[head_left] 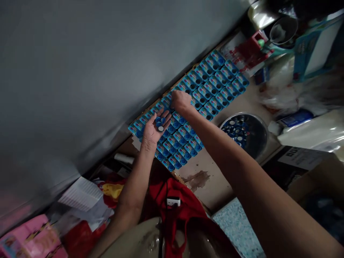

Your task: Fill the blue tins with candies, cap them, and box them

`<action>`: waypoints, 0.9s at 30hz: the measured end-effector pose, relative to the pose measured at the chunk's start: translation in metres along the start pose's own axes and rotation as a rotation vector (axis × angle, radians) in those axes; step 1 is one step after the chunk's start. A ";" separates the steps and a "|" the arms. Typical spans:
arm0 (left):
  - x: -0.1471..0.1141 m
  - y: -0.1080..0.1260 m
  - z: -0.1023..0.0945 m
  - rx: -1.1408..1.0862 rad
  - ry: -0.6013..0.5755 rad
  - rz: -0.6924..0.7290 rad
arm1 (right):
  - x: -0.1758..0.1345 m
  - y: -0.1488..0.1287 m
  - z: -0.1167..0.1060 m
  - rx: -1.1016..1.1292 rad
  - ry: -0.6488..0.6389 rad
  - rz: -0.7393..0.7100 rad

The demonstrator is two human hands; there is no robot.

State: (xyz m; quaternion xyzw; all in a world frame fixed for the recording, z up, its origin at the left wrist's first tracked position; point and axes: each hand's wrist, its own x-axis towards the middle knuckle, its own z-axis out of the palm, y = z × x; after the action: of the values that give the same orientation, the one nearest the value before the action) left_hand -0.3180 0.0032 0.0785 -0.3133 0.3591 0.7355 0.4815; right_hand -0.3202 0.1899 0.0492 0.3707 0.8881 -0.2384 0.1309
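Observation:
My left hand (pixel 152 133) is turned palm up over the left part of the card rows, fingers spread. Several small round blue discs (pixel 160 128), one showing a white face, lie in its palm and on its fingers. Just beyond it, my right hand (pixel 181 100) is closed above the far rows; its fingertips and anything between them are hidden. Below both hands lie rows of blue cards (pixel 206 92), each with a round spot. Many spots at the near left hold blue discs, while many at the right look dark.
A metal bowl (pixel 262 138) of similar discs stands right of the cards on the worn table (pixel 199 179). A grey wall (pixel 80 71) borders the far side. Plastic bags (pixel 317 130), a cardboard box (pixel 317 172) and a red container (pixel 252 50) crowd the right. Red cloth (pixel 185 200) hangs in front.

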 end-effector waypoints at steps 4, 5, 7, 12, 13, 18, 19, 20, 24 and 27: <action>-0.001 0.005 0.005 0.020 0.018 -0.024 | -0.013 0.003 -0.011 -0.005 -0.028 -0.011; -0.002 0.006 0.004 0.021 0.025 -0.027 | -0.021 0.005 -0.013 -0.012 -0.022 -0.040; -0.003 0.007 0.000 0.021 0.041 -0.031 | -0.045 0.010 -0.013 0.024 0.019 -0.131; 0.001 0.003 -0.010 0.046 0.092 -0.062 | -0.109 0.019 0.018 0.283 0.079 -0.425; 0.003 0.000 -0.010 0.052 0.095 -0.074 | -0.117 0.021 0.027 0.323 0.068 -0.448; 0.002 -0.019 -0.005 0.070 0.105 -0.173 | -0.136 0.041 0.052 0.459 0.104 -0.370; 0.001 -0.021 -0.005 0.072 0.108 -0.190 | -0.136 0.048 0.051 0.477 0.124 -0.328; -0.001 -0.023 -0.005 0.072 0.103 -0.202 | -0.135 0.057 0.047 0.488 0.151 -0.273; -0.004 -0.023 -0.002 0.055 0.045 -0.151 | -0.114 0.091 0.021 0.423 0.275 -0.019; -0.001 -0.015 0.005 0.056 0.002 -0.093 | -0.089 0.100 0.001 0.323 0.241 0.045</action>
State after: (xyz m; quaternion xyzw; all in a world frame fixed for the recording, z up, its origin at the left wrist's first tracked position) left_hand -0.3041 0.0111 0.0783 -0.3170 0.3650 0.7016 0.5235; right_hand -0.1863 0.1975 0.0517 0.4322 0.8390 -0.3290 -0.0323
